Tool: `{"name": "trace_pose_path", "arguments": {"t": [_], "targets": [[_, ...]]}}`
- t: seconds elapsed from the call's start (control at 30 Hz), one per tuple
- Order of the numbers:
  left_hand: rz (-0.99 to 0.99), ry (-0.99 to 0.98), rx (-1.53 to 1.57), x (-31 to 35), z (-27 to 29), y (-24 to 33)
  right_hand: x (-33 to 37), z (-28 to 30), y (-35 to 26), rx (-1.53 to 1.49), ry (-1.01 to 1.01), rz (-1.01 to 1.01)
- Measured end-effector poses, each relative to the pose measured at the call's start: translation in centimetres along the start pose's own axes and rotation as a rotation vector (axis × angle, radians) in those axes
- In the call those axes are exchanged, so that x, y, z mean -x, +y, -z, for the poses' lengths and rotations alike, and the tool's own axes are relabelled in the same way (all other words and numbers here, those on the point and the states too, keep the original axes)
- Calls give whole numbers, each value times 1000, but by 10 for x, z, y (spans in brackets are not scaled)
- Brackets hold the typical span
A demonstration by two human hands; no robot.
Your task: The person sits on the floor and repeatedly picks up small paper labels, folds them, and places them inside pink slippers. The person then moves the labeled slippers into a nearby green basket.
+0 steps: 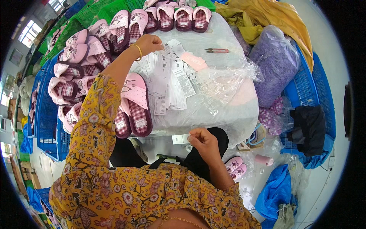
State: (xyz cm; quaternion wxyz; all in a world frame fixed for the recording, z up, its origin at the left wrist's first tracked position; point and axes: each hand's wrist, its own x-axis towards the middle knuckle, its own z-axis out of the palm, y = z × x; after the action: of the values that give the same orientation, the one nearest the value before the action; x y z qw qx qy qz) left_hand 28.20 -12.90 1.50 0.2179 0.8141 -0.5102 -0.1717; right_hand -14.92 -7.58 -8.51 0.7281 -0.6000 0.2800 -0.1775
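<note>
My left hand, a gold bangle at its wrist, reaches over the far end of a spread of white paper tags. Its fingers are pinched together beside the tags; what they grip is too small to make out. Near the front edge of the table, my right hand pinches a small white tag that sticks out to the left. Between my arms, a pair of pink slippers with checked insoles lies left of the tags. One tag strip rests close to them.
More pink slippers crowd the left and far sides. Thread snips and a pink card lie on the plastic-covered table. Right of it are bagged purple items and a blue crate. Slippers sit on the floor.
</note>
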Motion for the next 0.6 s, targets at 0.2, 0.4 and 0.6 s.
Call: {"name": "trace_pose_path", "arguments": {"t": [0.2,0.4,0.6], "targets": [[-103,-159,14,44,-6,8,-1,-11,-20,26,-40,68],[-199,119,23,92,-9,28,2,-20,-54,130,16,174],[-193,-30,475,168,-41,88,-22,-26,-90,58,95,259]]}}
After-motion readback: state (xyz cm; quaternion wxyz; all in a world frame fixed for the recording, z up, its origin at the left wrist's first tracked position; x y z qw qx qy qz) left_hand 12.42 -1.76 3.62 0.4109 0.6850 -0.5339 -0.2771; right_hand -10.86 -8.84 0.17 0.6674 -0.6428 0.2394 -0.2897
